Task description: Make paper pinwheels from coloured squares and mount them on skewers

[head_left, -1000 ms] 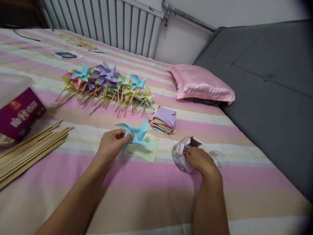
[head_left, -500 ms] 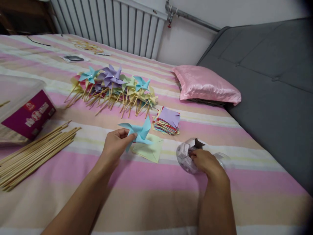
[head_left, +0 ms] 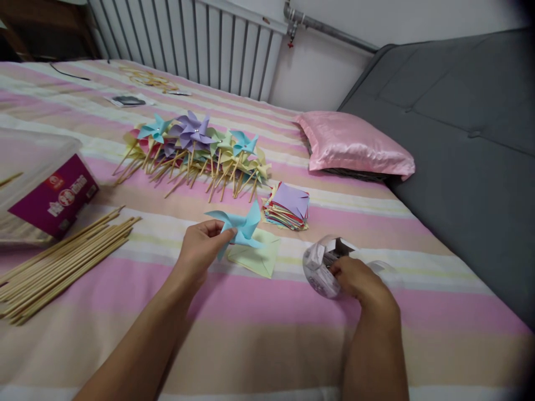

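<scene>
Between the thumb and fingers of my left hand (head_left: 207,242) is a light-blue paper pinwheel head (head_left: 241,227), its blades folded to the middle and no stick on it. Below it a pale green paper square (head_left: 261,256) with cut lines lies on the bedspread. My right hand (head_left: 355,277) is at the mouth of a clear round tub (head_left: 315,267), fingers curled and dipping inside; the fingertips are hidden, so what they touch cannot be made out. Whitish pieces show in the tub. A stack of coloured paper squares (head_left: 291,201), purple on top, sits beyond the green one.
Finished pinwheels (head_left: 196,133) on sticks lie in a heap farther back. Loose wooden sticks (head_left: 71,264) are at the left beside a plastic box (head_left: 54,200) with a purple label. A pink pillow (head_left: 357,142) leans near the grey headboard (head_left: 451,122). A clear lid (head_left: 382,267) lies right of the tub.
My right hand has shifted slightly right and back in the tub's mouth. My left hand still holds the light-blue pinwheel head; the view has moved a little.
</scene>
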Available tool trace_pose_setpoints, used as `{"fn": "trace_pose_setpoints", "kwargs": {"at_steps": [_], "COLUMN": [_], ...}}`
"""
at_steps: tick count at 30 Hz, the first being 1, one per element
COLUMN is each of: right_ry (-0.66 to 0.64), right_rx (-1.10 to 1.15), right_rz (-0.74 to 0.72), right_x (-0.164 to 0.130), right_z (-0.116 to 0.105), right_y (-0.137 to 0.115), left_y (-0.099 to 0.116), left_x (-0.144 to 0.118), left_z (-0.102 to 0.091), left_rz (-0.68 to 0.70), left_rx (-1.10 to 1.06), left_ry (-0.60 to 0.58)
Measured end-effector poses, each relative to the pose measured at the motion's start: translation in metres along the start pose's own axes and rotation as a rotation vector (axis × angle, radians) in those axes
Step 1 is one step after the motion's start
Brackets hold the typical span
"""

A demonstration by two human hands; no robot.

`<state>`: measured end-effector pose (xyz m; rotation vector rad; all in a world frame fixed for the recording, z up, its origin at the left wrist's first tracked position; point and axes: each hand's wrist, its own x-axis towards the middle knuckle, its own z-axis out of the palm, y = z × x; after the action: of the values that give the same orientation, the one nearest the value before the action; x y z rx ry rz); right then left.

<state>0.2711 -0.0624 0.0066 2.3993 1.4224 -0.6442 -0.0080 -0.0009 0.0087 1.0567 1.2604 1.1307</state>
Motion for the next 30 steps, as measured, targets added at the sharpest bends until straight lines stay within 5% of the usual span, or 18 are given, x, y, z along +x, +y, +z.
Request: {"fn": "trace_pose_setpoints", "kwargs": {"at_steps": [9,23,30], "right_ry": [0.041,0.076,0.144], "right_rx": [0.024,0.155,0.173], "right_rz": [-0.192,-0.186,-0.045], "right_x": [0.0051,-0.0003,0.0034], "right_z": [0.0027,0.0011,0.0043], "right_y": [-0.0015,0.0000,0.0030], "left_y": [-0.0027,-0.0050,-0.0056], "left_x": [0.0015,0.0018,0.0025], "left_z": [-0.0009,-0.0028,-0.0039], "left_rz": [0.011,0.015,0.010], "left_rx": [0.003,0.017,0.025], "left_ry": [-0.012,-0.020,-0.024]}}
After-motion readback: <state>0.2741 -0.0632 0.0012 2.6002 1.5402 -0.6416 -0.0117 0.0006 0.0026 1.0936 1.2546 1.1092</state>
